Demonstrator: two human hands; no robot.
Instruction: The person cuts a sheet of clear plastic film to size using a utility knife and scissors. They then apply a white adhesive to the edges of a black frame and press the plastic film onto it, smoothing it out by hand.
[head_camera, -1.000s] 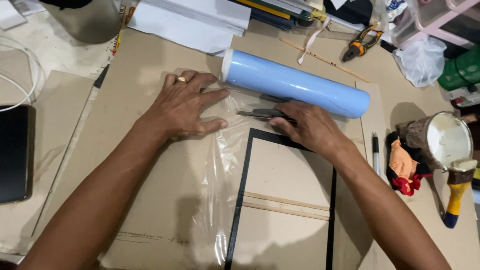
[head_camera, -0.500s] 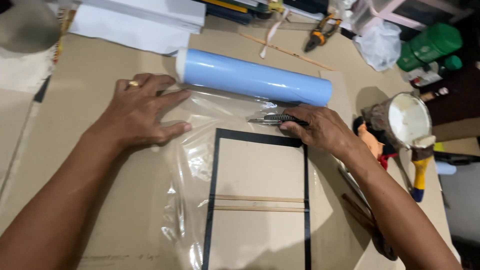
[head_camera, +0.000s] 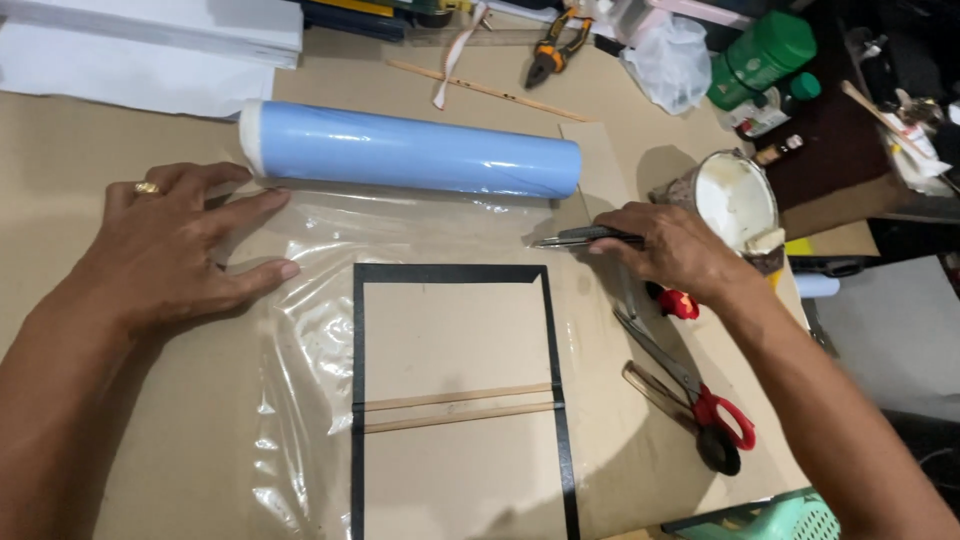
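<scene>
my left hand (head_camera: 190, 250) lies flat with the fingers spread, palm down on the clear plastic sheet (head_camera: 300, 330), pressing it against the brown cardboard (head_camera: 150, 430) that covers the desk; i judge it is there to keep the film taut and unmoving. my right hand (head_camera: 675, 250) is closed around a slim metal craft knife (head_camera: 575, 238), whose tip points left at the film's right edge, just below the blue roll (head_camera: 410, 152) and above the top right corner of the black frame (head_camera: 450, 273). the roll lies across the far side of the sheet, the film running out from under it toward me, so the roll's weight looks to anchor that end. the sheet is thin, glossy and wrinkled, with bright creases along its left side, and it drapes over the frame, which has two pale wooden sticks (head_camera: 458, 407) across its middle. red-handled scissors (head_camera: 690, 385) lie on the desk near my right wrist, and a tin of white paste (head_camera: 735, 200) stands just beyond that hand.
</scene>
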